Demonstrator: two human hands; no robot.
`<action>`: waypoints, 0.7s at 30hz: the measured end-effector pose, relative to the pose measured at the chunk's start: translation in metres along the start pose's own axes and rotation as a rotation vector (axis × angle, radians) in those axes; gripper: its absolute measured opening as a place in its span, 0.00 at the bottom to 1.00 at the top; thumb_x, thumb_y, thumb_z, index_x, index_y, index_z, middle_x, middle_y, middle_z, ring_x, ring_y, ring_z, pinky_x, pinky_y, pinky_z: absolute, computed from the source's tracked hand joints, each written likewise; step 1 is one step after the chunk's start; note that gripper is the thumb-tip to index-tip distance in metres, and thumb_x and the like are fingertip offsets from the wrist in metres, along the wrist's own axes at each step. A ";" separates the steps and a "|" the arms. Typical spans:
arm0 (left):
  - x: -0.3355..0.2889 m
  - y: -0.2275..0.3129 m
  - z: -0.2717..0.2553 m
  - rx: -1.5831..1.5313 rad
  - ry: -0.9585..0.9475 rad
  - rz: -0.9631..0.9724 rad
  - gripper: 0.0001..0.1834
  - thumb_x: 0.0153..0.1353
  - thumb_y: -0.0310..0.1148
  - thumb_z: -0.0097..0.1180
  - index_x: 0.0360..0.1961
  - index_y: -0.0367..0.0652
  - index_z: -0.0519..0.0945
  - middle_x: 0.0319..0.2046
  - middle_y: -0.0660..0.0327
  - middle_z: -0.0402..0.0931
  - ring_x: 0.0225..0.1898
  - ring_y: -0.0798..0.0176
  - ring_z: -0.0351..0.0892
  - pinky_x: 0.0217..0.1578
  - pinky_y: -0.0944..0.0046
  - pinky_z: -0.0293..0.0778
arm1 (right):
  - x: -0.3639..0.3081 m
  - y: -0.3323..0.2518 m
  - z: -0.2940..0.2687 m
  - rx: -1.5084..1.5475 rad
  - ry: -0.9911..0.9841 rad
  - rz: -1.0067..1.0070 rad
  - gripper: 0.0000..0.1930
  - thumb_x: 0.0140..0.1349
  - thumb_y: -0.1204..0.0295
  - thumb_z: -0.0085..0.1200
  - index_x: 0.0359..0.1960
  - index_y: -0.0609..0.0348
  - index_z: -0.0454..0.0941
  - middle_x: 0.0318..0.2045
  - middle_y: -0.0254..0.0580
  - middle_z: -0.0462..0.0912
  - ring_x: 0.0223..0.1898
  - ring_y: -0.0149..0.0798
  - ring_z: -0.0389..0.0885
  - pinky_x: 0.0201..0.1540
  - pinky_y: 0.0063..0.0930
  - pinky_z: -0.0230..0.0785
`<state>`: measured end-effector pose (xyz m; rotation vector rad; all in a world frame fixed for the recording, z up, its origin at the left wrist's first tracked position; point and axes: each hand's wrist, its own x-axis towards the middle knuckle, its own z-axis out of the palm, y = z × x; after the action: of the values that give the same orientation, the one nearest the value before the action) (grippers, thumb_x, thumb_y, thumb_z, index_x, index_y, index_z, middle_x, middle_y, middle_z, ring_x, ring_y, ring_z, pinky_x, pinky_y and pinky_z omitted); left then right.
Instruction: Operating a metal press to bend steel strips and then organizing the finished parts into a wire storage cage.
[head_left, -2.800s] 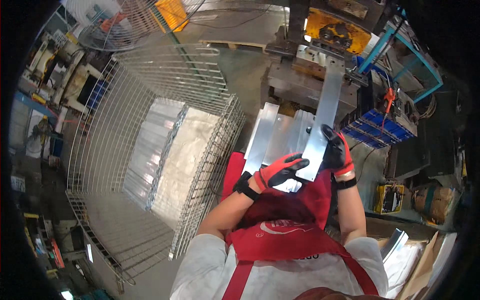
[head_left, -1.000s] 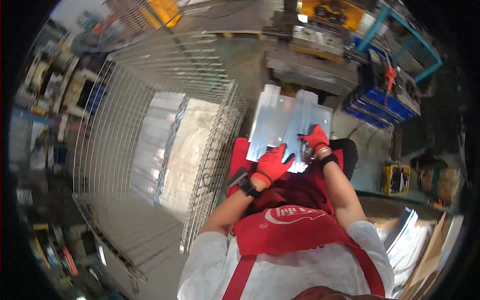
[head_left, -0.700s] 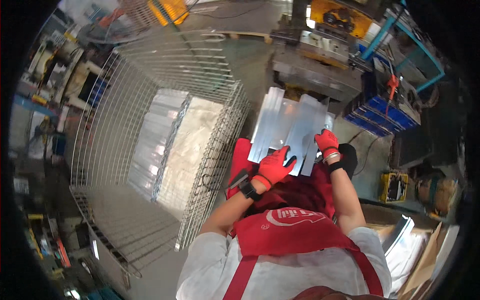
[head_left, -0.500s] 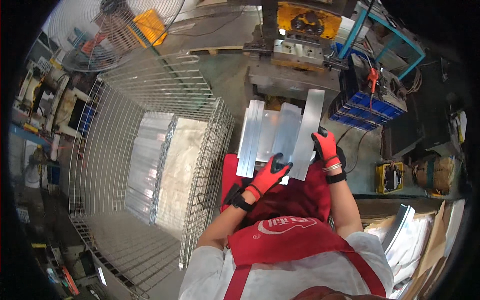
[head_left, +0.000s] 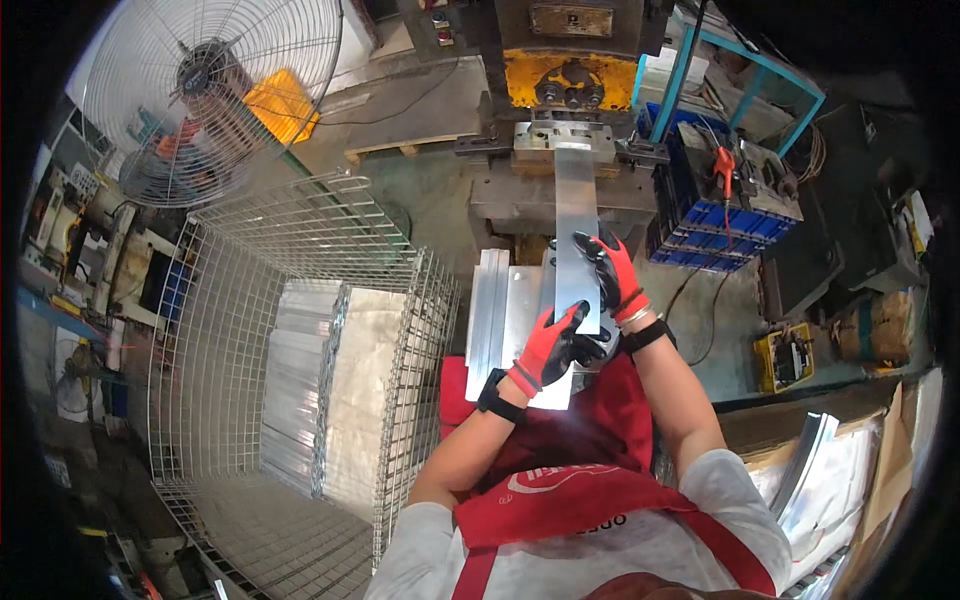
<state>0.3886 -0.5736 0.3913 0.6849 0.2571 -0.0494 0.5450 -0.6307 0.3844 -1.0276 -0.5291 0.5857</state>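
A long flat silvery metal strip (head_left: pixel 576 205) reaches away from me, its far end at the steel die block (head_left: pixel 535 160) of a press. My right hand (head_left: pixel 615 275), in a red and black glove, is closed on the strip's right edge about midway. My left hand (head_left: pixel 548 350), gloved alike, grips its near end from the left, thumb on top. Beneath and left of the strip lie several more metal strips (head_left: pixel 487 315) in front of the press, above my red apron (head_left: pixel 610 410). The undersides of both hands are hidden.
At left stands a wire mesh cage (head_left: pixel 400 390) holding stacked metal strips, with a large fan (head_left: pixel 210 80) beyond it. Blue crates (head_left: pixel 700 240) stand right of the press, a small yellow basket (head_left: pixel 785 355) nearer. An open carton (head_left: pixel 880 470) with metal profiles sits at lower right.
The strip has moved forward and left, its far end now at the die block. Both hands have shifted with it, the right one leftward. The view has tilted up toward the press.
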 end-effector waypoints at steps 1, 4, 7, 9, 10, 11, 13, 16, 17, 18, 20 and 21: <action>0.000 0.006 0.003 0.023 -0.011 0.000 0.20 0.60 0.44 0.42 0.46 0.41 0.63 0.33 0.46 0.74 0.26 0.57 0.78 0.19 0.69 0.69 | 0.006 0.004 -0.001 0.006 0.004 -0.001 0.15 0.56 0.71 0.49 0.45 0.62 0.68 0.36 0.32 0.75 0.37 0.25 0.72 0.42 0.19 0.64; 0.005 0.017 0.001 0.063 -0.027 -0.008 0.19 0.60 0.41 0.42 0.47 0.40 0.62 0.33 0.47 0.74 0.27 0.58 0.78 0.20 0.71 0.70 | 0.018 0.010 0.004 0.096 0.047 0.026 0.09 0.55 0.72 0.49 0.38 0.60 0.71 0.30 0.28 0.74 0.31 0.22 0.70 0.35 0.17 0.64; 0.010 0.022 0.003 0.090 -0.028 0.030 0.17 0.60 0.40 0.43 0.45 0.40 0.64 0.32 0.49 0.75 0.25 0.60 0.78 0.20 0.70 0.71 | 0.026 0.008 0.005 0.064 0.051 0.031 0.07 0.55 0.73 0.49 0.36 0.59 0.71 0.28 0.26 0.73 0.28 0.21 0.69 0.32 0.15 0.63; 0.014 0.020 -0.003 0.055 0.022 -0.023 0.18 0.60 0.42 0.42 0.45 0.40 0.65 0.32 0.50 0.75 0.25 0.59 0.78 0.19 0.70 0.71 | 0.029 0.008 0.004 0.053 0.030 0.024 0.07 0.54 0.73 0.49 0.35 0.59 0.71 0.27 0.25 0.72 0.27 0.20 0.68 0.30 0.15 0.63; 0.016 0.019 -0.007 0.036 0.048 -0.050 0.18 0.60 0.42 0.42 0.45 0.40 0.65 0.33 0.50 0.75 0.25 0.59 0.78 0.18 0.70 0.71 | 0.029 0.009 0.005 0.044 0.037 0.025 0.07 0.54 0.73 0.49 0.35 0.59 0.72 0.26 0.25 0.72 0.27 0.20 0.68 0.30 0.15 0.63; 0.017 0.021 -0.012 0.030 0.029 -0.047 0.18 0.59 0.43 0.43 0.44 0.41 0.65 0.32 0.51 0.75 0.25 0.59 0.78 0.17 0.70 0.71 | 0.028 0.009 0.005 0.036 0.045 0.027 0.07 0.54 0.74 0.49 0.34 0.59 0.72 0.26 0.25 0.72 0.27 0.20 0.68 0.30 0.15 0.63; 0.017 0.030 -0.015 0.023 -0.012 -0.044 0.18 0.59 0.44 0.43 0.43 0.41 0.66 0.30 0.53 0.75 0.24 0.59 0.78 0.16 0.69 0.70 | 0.028 0.009 0.006 0.035 0.066 0.025 0.06 0.53 0.74 0.50 0.33 0.59 0.72 0.25 0.25 0.72 0.26 0.20 0.68 0.29 0.14 0.62; 0.017 0.038 0.001 0.107 0.160 -0.054 0.17 0.58 0.45 0.44 0.41 0.43 0.68 0.26 0.57 0.74 0.22 0.59 0.78 0.13 0.69 0.68 | 0.031 0.014 0.004 -0.004 0.099 0.009 0.05 0.53 0.75 0.50 0.32 0.58 0.72 0.24 0.24 0.71 0.25 0.19 0.67 0.28 0.14 0.60; 0.028 0.033 -0.007 0.131 0.135 -0.040 0.17 0.57 0.45 0.46 0.40 0.43 0.68 0.22 0.61 0.73 0.20 0.61 0.77 0.10 0.69 0.66 | 0.033 0.014 0.002 -0.059 0.105 -0.008 0.05 0.53 0.75 0.50 0.31 0.58 0.72 0.24 0.24 0.71 0.25 0.19 0.66 0.27 0.14 0.60; 0.031 0.030 -0.009 0.132 0.134 -0.020 0.17 0.57 0.45 0.46 0.39 0.43 0.68 0.22 0.61 0.73 0.19 0.62 0.76 0.10 0.69 0.66 | 0.033 0.012 0.003 -0.115 0.109 -0.027 0.04 0.53 0.75 0.50 0.31 0.58 0.72 0.24 0.24 0.71 0.25 0.19 0.66 0.27 0.14 0.59; 0.034 0.025 -0.011 0.135 0.132 0.021 0.17 0.57 0.46 0.46 0.38 0.43 0.68 0.22 0.61 0.72 0.18 0.63 0.75 0.09 0.70 0.65 | 0.029 0.010 0.007 -0.111 0.130 -0.001 0.04 0.52 0.75 0.50 0.31 0.58 0.72 0.24 0.23 0.71 0.24 0.19 0.65 0.26 0.14 0.58; 0.033 0.025 -0.010 0.124 0.129 0.025 0.17 0.57 0.46 0.47 0.37 0.44 0.68 0.22 0.61 0.72 0.17 0.63 0.75 0.09 0.70 0.65 | 0.029 0.008 0.007 -0.128 0.129 -0.008 0.05 0.53 0.75 0.49 0.32 0.58 0.72 0.24 0.23 0.71 0.25 0.19 0.65 0.27 0.14 0.59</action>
<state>0.4221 -0.5463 0.3913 0.8158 0.3711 0.0028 0.5600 -0.6033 0.3845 -1.1761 -0.4612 0.4798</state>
